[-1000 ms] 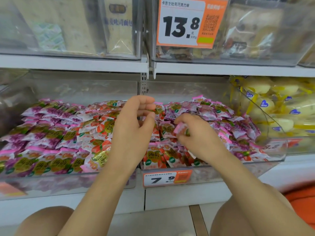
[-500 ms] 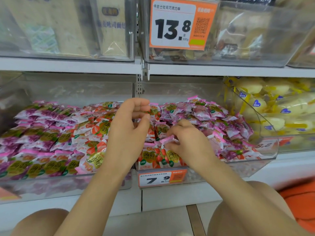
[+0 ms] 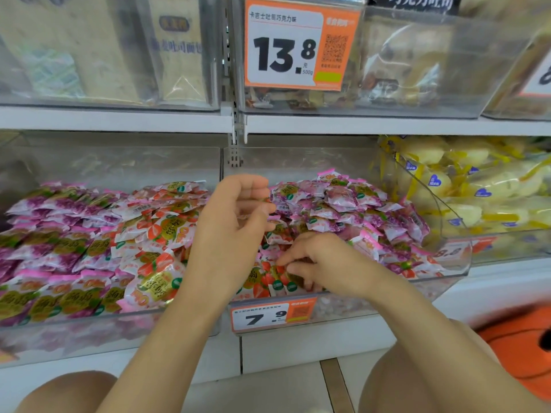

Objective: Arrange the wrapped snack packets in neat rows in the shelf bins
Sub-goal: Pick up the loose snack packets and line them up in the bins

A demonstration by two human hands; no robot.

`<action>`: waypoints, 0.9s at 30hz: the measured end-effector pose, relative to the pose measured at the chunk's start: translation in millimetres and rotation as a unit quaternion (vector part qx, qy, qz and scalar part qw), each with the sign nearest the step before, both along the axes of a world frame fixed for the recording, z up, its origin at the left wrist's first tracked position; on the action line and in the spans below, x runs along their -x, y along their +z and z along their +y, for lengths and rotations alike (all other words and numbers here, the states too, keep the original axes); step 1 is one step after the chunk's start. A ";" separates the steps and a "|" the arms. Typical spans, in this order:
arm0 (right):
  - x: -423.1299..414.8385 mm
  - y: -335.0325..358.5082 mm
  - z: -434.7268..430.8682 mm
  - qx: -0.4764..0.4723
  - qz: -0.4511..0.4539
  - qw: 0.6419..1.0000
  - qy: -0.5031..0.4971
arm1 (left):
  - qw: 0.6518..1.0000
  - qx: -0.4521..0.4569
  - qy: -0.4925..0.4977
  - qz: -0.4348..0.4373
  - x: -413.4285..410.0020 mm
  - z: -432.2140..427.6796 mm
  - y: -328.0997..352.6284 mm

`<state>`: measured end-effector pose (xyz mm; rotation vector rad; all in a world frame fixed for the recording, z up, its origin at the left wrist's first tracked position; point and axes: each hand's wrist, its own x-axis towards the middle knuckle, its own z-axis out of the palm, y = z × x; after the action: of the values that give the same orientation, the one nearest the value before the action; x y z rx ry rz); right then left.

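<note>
Small wrapped snack packets fill two clear shelf bins. The left bin [image 3: 119,320] holds purple packets [image 3: 44,299] in rows, with red-orange packets [image 3: 155,234] beside them. In the middle bin [image 3: 351,308], purple packets [image 3: 337,201] lie in a loose heap and red packets [image 3: 268,278] stand along the front. My right hand [image 3: 325,263] is low at that front row, its fingertips pinching a red packet there. My left hand [image 3: 229,222] hovers above the wall between the bins with its fingers curled and its palm turned away, so what it holds is hidden.
A 7.9 price tag [image 3: 272,315] hangs on the middle bin's front. To the right is a bin of yellow packets [image 3: 477,198]. The shelf above carries more clear bins and a 13.8 tag [image 3: 298,46]. An orange object [image 3: 518,350] sits at lower right, past my knees.
My right hand has come down and forward with its packet, from the heap to the front row of the middle bin. My left hand has barely moved.
</note>
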<state>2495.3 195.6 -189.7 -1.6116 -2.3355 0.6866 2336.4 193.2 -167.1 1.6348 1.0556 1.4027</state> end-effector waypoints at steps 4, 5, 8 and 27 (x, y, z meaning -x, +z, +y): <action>-21.5 18.9 17.1 -0.194 0.033 0.970 -0.140 | 1.000 0.026 -0.017 0.001 -7.8 3.6 -2.0; -24.0 21.8 23.6 -0.224 -0.011 0.966 -0.129 | 0.999 0.030 -0.017 0.006 -10.2 5.2 -2.8; -18.8 16.9 36.5 -0.152 -0.194 0.967 -0.069 | 0.998 0.042 -0.016 0.039 -17.8 11.3 -8.4; -40.0 9.2 44.6 -0.125 -0.260 0.952 -0.101 | 0.989 0.085 0.003 0.120 -35.1 36.7 -33.9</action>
<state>2535.3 240.2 -180.5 -2.0535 -2.3992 -0.0977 2371.5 229.9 -201.0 1.7038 1.2810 1.1029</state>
